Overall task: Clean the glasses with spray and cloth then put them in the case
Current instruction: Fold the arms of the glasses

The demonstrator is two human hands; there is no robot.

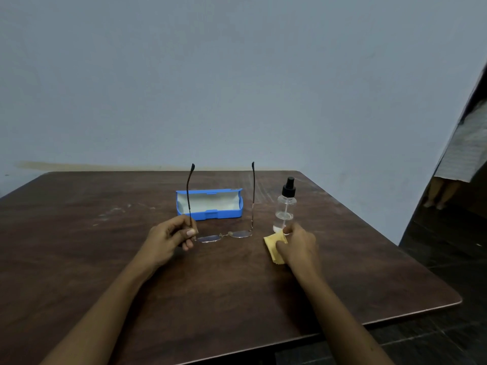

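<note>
Nothing legible from where I sit, no word, number or logo I can make out. Blue case (209,215) plain on side facing me, spray bottle (286,206) clear with no label I can read, yellow cloth (274,246) unprinted where it shows. Glasses (210,238) frame too thin to tell any marking.

Both my arms are bare. Uncovered skin runs from my left hand (168,237) and my right hand (299,246) back along my left forearm (105,306) and my right forearm (340,312), past the near edge of the desk (237,299), to the bottom of the view. The forearms are slender and smooth, narrowing at the wrists. One nail (189,232) on my left hand is short, pale and bluntly trimmed. The knuckles of my right hand form low ridges. The dim light hides finer detail.
</note>
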